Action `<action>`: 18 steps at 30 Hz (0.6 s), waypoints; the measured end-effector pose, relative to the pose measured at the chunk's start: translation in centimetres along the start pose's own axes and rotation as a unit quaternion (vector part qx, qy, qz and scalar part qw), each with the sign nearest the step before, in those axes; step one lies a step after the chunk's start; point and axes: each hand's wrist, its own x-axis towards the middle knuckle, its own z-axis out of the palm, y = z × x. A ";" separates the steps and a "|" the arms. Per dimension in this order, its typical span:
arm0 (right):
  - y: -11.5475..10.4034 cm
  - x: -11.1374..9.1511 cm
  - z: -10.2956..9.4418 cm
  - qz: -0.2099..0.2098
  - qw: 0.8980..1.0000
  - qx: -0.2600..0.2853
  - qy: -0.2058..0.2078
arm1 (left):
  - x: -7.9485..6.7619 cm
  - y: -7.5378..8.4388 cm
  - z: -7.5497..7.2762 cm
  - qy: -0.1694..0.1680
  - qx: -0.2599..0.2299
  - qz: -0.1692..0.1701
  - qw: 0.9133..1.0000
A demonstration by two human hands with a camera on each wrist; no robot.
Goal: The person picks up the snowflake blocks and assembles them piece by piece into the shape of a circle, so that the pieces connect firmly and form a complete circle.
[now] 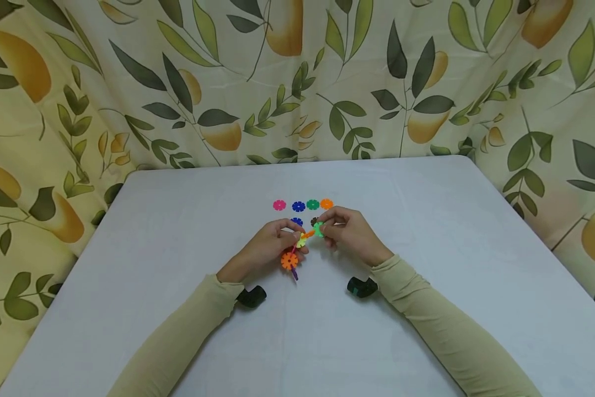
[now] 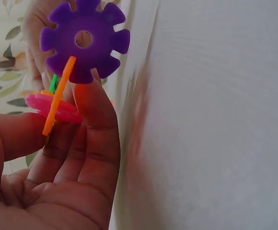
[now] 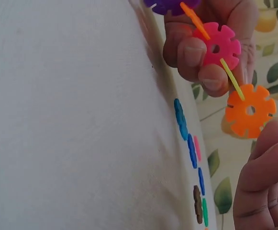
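Mid-frame in the head view, the left hand [image 1: 267, 242] pinches a slotted-disc chain [image 1: 289, 261] and the right hand [image 1: 355, 230] a green disc [image 1: 319, 229] at its end. Just above, loose discs [image 1: 299, 206] lie on the tabletop [image 1: 188, 220], a brown disc [image 1: 314, 221] partly hidden; black objects [image 1: 362, 287] sit below. In the left wrist view, the purple disc [image 2: 64, 38], cropped at top, covers part of the right hand.

No words, labels, brands, numbers or signs can be read in the head view or in either wrist view; a small greenish patch [image 1: 355, 290] on the black object [image 1: 364, 286] beside the right sleeve [image 1: 416, 292] is too small to make out
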 end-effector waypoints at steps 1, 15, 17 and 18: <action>0.0 0.0 0.0 -0.001 1.000 -0.002 0.001 | 0.1 0.0 0.1 0.002 -0.001 -0.002 1.000; -0.3 -0.5 0.5 -0.028 1.000 0.000 0.000 | 0.0 -0.1 0.6 0.023 -0.028 -0.004 0.999; -0.3 -0.5 0.5 -0.028 1.000 0.002 -0.002 | 0.0 -0.1 0.7 0.024 -0.033 -0.003 0.999; -0.4 -0.6 0.6 -0.029 1.000 0.000 -0.003 | -0.1 -0.1 0.8 0.025 -0.033 -0.003 0.999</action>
